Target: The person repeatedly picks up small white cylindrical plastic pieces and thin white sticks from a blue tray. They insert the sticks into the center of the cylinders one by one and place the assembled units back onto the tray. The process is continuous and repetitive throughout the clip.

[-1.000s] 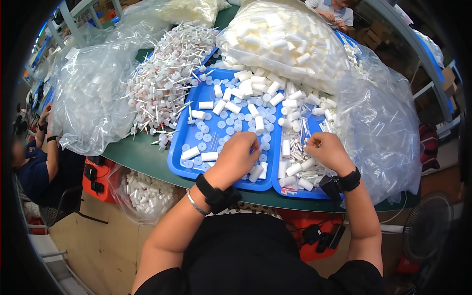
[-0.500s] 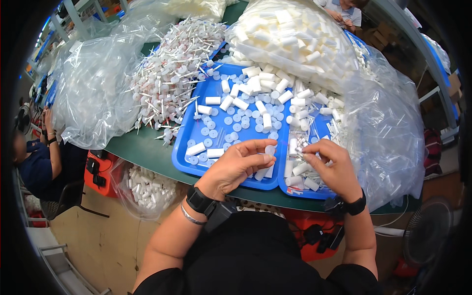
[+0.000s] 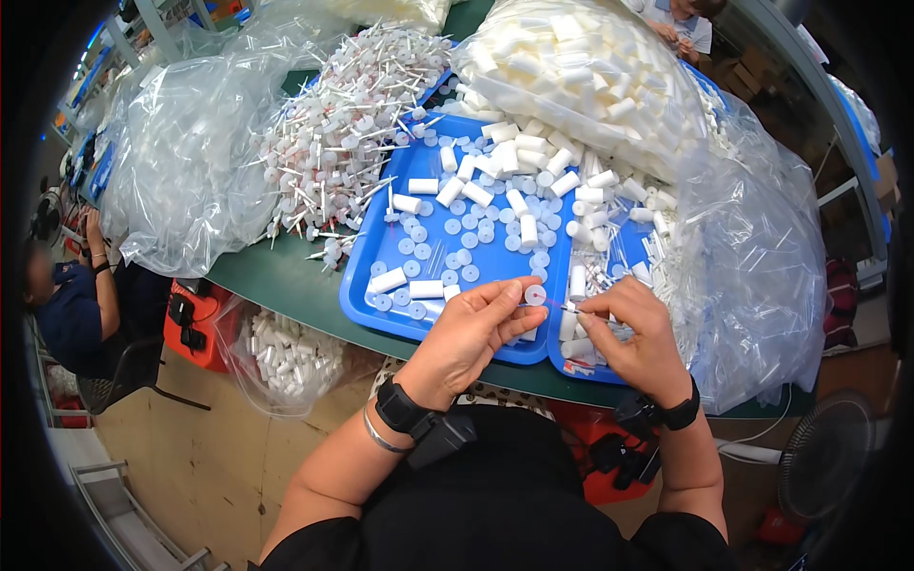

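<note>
Between the thumb and fingers of my left hand [image 3: 466,333] is a small translucent disc [image 3: 535,295] with a centre hole, its face turned up. My right hand [image 3: 636,328] pinches a thin stick-like part [image 3: 571,307] with a white end, pointing at the disc. I cannot tell whether its fine tip has entered the hole. Both hands hover over the near edges of two blue trays. The left tray [image 3: 356,285] holds loose discs [image 3: 423,251] and white cylinders [image 3: 387,280]. More cylinders and slim white parts lie in the right tray [image 3: 617,246].
A heap of white stems with discs [image 3: 324,133] lies left of the trays on the green table [image 3: 286,303]. Behind stands a clear bag of white cylinders [image 3: 590,76]. Plastic bags [image 3: 190,171] flank both sides. A fan [image 3: 826,457] stands at right; a co-worker [image 3: 71,305] sits at left.
My right hand has brought the thin part leftward, close to the disc. My left hand has shifted slightly, with the disc still pinched. The whole view has shifted a little.
</note>
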Tool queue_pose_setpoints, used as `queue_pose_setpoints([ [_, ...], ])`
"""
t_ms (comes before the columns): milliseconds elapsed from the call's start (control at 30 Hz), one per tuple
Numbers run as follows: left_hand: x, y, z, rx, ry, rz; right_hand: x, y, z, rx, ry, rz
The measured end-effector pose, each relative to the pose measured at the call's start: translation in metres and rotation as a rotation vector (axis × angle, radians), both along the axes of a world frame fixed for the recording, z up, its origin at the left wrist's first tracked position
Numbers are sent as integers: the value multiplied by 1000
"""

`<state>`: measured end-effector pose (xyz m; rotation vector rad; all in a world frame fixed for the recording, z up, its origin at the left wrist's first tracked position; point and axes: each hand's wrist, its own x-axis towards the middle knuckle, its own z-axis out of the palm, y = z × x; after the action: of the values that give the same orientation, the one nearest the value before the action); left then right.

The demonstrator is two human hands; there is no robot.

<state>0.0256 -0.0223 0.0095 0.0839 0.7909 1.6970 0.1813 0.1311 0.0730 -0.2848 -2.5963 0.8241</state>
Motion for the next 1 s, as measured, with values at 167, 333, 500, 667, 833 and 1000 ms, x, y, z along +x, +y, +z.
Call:
queue_pose_setpoints([
  [167, -1, 1, 0, -19, 37, 31, 0, 1, 0, 17, 1, 4],
  [333, -1, 0, -2, -5, 67, 39, 0, 1, 6, -9, -30, 14],
  [500, -1, 1, 2, -8, 78, 15, 0, 3, 7, -19, -53, 36],
  [667, -1, 0, 0, 2, 76, -26, 0, 2, 6, -38, -51, 29],
  [833, -2, 0, -1, 4, 49, -73, -1, -4, 7, -59, -54, -36],
  [1000, 1, 0, -5, 33, -13, -105, -1, -7, 1, 77, 31, -30],
])
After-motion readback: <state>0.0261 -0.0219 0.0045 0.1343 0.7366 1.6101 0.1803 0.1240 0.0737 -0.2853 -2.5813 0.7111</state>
